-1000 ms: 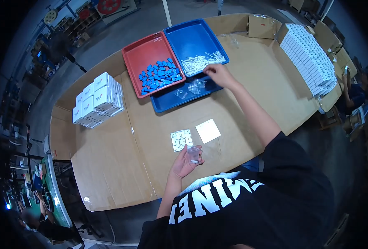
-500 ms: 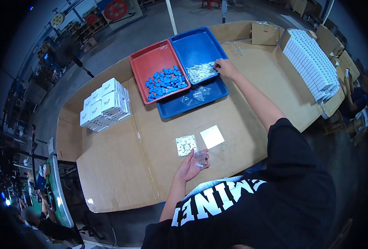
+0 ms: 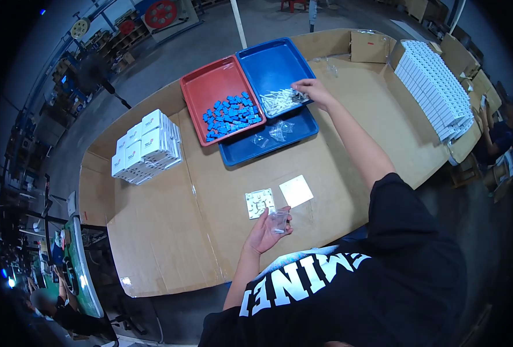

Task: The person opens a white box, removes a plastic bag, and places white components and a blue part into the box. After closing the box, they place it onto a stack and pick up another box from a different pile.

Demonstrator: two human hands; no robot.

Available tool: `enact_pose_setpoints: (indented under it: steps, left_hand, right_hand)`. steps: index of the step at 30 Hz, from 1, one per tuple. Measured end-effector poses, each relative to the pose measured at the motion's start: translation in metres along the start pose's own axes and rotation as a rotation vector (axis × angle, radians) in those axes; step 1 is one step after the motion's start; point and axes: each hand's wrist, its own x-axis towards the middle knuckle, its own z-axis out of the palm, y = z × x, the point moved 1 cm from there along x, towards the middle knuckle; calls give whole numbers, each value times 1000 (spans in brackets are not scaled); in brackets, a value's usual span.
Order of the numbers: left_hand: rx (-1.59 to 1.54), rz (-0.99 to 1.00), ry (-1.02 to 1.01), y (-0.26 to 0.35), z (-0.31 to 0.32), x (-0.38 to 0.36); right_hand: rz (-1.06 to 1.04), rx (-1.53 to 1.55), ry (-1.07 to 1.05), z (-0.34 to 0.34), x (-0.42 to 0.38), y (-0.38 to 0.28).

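My left hand (image 3: 261,234) is closed around a small clear plastic bag (image 3: 278,221), in which a small white piece shows near the bottom. Just beyond it on the cardboard lie a white square plate with cut-outs (image 3: 259,203) and a plain white square plate (image 3: 296,191). My right hand (image 3: 314,91) reaches over the near right corner of the upper blue tray (image 3: 277,63). Its fingers are pinched at the edge of a heap of slim white plug-like pieces (image 3: 277,102); what is between the fingertips is too small to make out.
A red tray (image 3: 207,87) holds several blue pieces (image 3: 231,117). Below it a lower blue tray (image 3: 239,154) holds clear plastic bags (image 3: 279,130). Stacked white plates (image 3: 146,147) stand left, and a long white stack (image 3: 433,89) right. Co-workers sit beyond both sides.
My right hand has shifted slightly left and up over the white pieces, its fingers more stretched toward the heap. The left hand and its bag are nearly still.
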Motion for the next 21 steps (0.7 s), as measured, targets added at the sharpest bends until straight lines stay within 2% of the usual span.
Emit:
enact_pose_setpoints:
  steps: [2, 6, 8, 11, 12, 14, 15, 17, 18, 21]
  left_hand:
    - [-8, -8, -5, 0, 4, -1]
    - [23, -21, 39, 0, 0, 0]
    - [15, -23, 49, -2, -10, 1]
    - [-8, 14, -11, -4, -12, 0]
    - [-46, 14, 19, -5, -8, -2]
    - [-30, 14, -12, 0, -4, -1]
    - [-57, 41, -2, 2, -7, 1]
    - [-25, 44, -2, -5, -12, -1]
    - [-51, 58, 10, -8, -9, -1]
    - [192, 118, 118, -11, 4, -1]
  right_hand:
    - [243, 687, -97, -8, -26, -50]
    - [157, 1021, -212, -7, -63, -92]
    - [143, 1029, -229, -5, -78, -100]
    - [199, 647, -216, 11, -111, -89]
    - [244, 653, -237, 26, -131, -77]
    - [67, 426, -230, 55, -176, -65]
    - [171, 420, -285, 66, -207, -76]
    - [172, 280, -370, 85, -258, -77]
    - [225, 378, -425, 92, -279, -74]
    - [313, 390, -441, 100, -312, -85]
